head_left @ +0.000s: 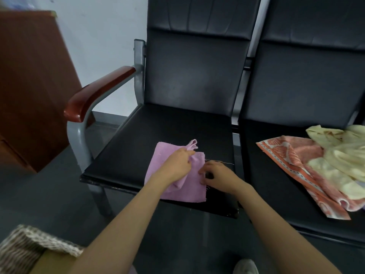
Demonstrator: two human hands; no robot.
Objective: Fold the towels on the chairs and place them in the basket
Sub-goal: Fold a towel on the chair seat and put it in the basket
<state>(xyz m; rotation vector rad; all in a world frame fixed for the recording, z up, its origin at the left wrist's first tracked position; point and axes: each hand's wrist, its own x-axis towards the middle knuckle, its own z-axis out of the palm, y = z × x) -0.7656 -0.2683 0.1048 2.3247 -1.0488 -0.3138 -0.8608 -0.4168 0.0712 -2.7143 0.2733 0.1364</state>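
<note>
Folding the pink towel (190, 192) on the left chair seat (146, 139): our left hand (175, 165) pinches a lifted corner, and our right hand (219, 178), fingers curled, holds the right edge. We should carry the corner squarely across, matching edges, before smoothing. The basket (45, 238) stands lower left. No writing is legible.

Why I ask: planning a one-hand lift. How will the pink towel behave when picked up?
Probably floppy: the pink towel bunches and folds over where the left hand pinches its corner. Likely light, since it looks thin and lies flat on the chair seat. A loose thread at its edge might snag.
</note>
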